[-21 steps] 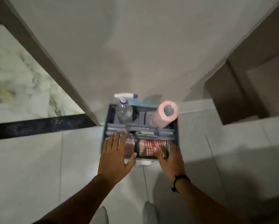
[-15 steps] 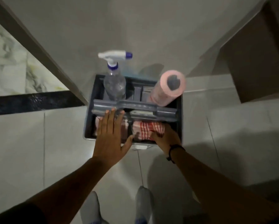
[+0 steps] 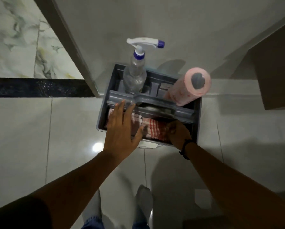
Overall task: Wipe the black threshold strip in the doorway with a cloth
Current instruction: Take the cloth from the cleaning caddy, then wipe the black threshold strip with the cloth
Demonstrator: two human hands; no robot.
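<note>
The pale tiled floor (image 3: 31, 138) fills most of the view, with a white door (image 3: 138, 22) standing beyond both hands. The black threshold strip (image 3: 39, 87) runs across the floor well to the left of the left hand and somewhat beyond it, ending at the door's lower edge; marbled tile lies on its far side. A grey caddy (image 3: 198, 116) sits on the floor directly under both hands, its carrying handle (image 3: 155, 106) crossing from side to side just beyond the fingers. In the far compartment, beyond the left hand, a clear spray bottle (image 3: 135, 76) stands upright with a white trigger head and purple nozzle. Beyond the right hand a pink roll (image 3: 189, 90) leans in the same far compartment, its top end tilted over the caddy's right rim. The near compartment holds a red-and-white checked cloth (image 3: 155, 129), lying between the two hands. The left hand (image 3: 122, 129) is spread flat, palm down, fingers extended over the left part of the near compartment, fingertips reaching the handle, thumb out toward the cloth; it grips nothing. The right hand (image 3: 178, 134) is curled inside the right part of the near compartment, fingers closed on the right end of the cloth. A dark band (image 3: 185, 150) circles the right wrist. Two feet in pale socks show on the floor nearer than both hands
</note>
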